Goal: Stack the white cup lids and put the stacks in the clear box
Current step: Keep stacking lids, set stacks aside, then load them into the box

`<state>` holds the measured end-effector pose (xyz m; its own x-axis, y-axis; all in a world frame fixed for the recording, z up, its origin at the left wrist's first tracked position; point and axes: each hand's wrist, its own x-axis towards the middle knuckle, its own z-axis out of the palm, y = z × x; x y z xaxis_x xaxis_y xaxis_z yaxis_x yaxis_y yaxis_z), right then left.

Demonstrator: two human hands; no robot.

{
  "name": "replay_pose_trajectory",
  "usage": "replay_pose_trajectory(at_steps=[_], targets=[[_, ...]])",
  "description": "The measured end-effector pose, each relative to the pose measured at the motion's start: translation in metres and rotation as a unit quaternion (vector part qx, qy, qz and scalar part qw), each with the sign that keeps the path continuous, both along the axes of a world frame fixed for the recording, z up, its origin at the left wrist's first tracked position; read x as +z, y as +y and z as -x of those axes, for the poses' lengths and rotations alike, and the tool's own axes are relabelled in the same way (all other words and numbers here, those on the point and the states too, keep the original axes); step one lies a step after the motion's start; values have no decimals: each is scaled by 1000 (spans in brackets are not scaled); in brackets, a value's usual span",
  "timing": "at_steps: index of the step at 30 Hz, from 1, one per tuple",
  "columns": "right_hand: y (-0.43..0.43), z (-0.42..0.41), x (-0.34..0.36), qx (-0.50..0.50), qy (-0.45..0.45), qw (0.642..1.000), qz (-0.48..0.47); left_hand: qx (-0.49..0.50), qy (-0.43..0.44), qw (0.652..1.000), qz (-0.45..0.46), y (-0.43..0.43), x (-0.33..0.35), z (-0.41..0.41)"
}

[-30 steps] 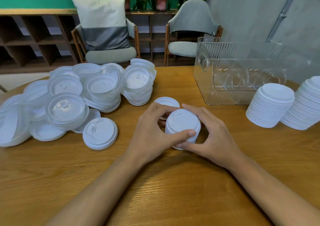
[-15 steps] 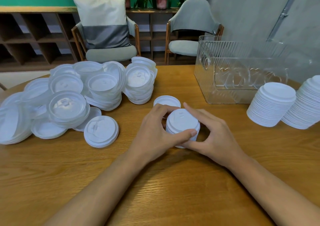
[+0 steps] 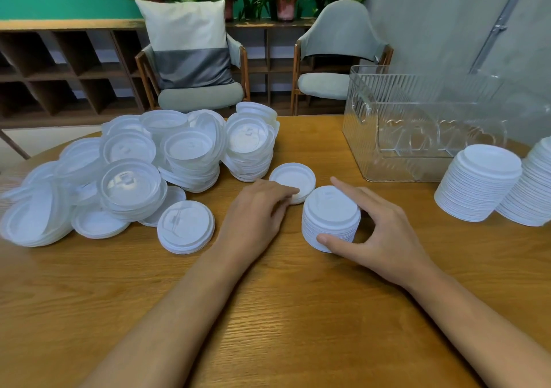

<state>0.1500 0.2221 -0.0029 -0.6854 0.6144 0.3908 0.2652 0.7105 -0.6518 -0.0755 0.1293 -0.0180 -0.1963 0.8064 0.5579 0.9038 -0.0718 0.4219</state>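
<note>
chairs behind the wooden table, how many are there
2: one grey upholstered chair holding a white-and-grey cushion behind the white plastic lid heap, another beyond the clear ribbed plastic box. None seems hidden.

Bare left hand (image 3: 256,214) and bare right hand (image 3: 384,235) of one person, each continuous with an uncovered limb: left forearm (image 3: 185,313), right forearm (image 3: 477,313), bare to the picture's lower edge. Long, slim fingers. Short, rounded nail on right thumb (image 3: 325,240). Faint tendon ridges across back of right hand. Left fingertips softened by blur.
</note>
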Motion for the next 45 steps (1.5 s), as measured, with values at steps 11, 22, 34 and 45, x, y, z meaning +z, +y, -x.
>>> replay_pose_trajectory(at_steps=[11, 22, 34, 45], targets=[[-1, 1, 3, 6, -16, 1000, 12, 24, -62, 997, -38, -4, 12, -2], [-1, 2, 5, -2, -9, 1000, 20, -5, -404, 910, -91, -14, 39, -15], [-6, 3, 7, 54, -9, 998, 44, -51, -388, 920, 2, -12, 28, -26], [-2, 3, 3, 46, -8, 999, 6, -40, -252, 967, 14, -20, 27, -36]])
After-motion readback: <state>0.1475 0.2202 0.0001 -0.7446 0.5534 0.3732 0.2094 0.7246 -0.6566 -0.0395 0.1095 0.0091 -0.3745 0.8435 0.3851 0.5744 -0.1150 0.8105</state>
